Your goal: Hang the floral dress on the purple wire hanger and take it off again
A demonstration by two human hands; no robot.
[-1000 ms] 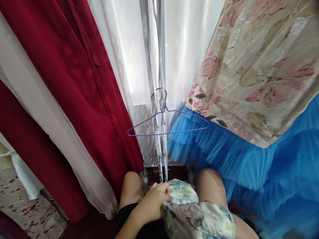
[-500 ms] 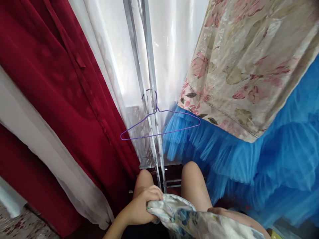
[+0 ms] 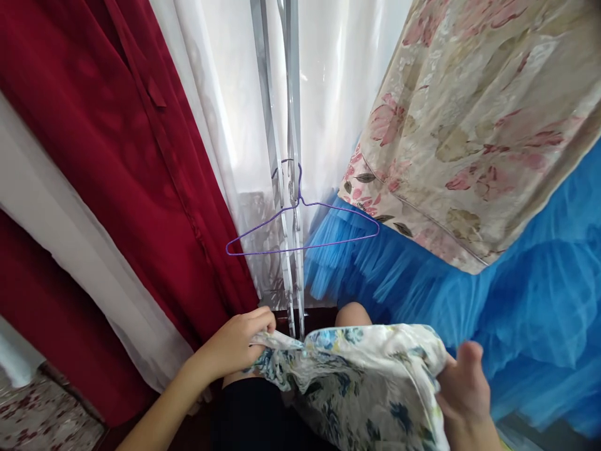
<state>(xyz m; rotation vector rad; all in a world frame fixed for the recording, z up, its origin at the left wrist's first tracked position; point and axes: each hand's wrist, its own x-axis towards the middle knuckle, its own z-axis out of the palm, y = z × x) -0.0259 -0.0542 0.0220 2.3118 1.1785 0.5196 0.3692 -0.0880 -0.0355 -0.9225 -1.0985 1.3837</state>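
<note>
A white garment [image 3: 375, 376] with a blue and green flower print stretches across my lap between both hands. My left hand [image 3: 246, 341] is closed on its left edge, fingers curled over the cloth. At the garment's right end is my right hand [image 3: 464, 385]; its thumb points up, away from the fabric, and its fingers are hidden in or behind the cloth, holding that side up. Beyond the hands, a bare purple wire hanger [image 3: 303, 247] hangs in front of a pale metal upright [image 3: 293, 282].
Red drapes [image 3: 154, 207] and white sheer cloth [image 3: 70, 263] hang on the left. To the right hangs a beige fabric with pink flowers [image 3: 469, 138], over blue ruffled tulle [image 3: 413, 294]. White curtain [image 3: 328, 94] covers the back. My knee [image 3: 354, 314] shows beyond the garment.
The garment was bunched low and is now spread wider and raised. My left hand has moved left and up; my right hand has come up at the right with its thumb lifted.
</note>
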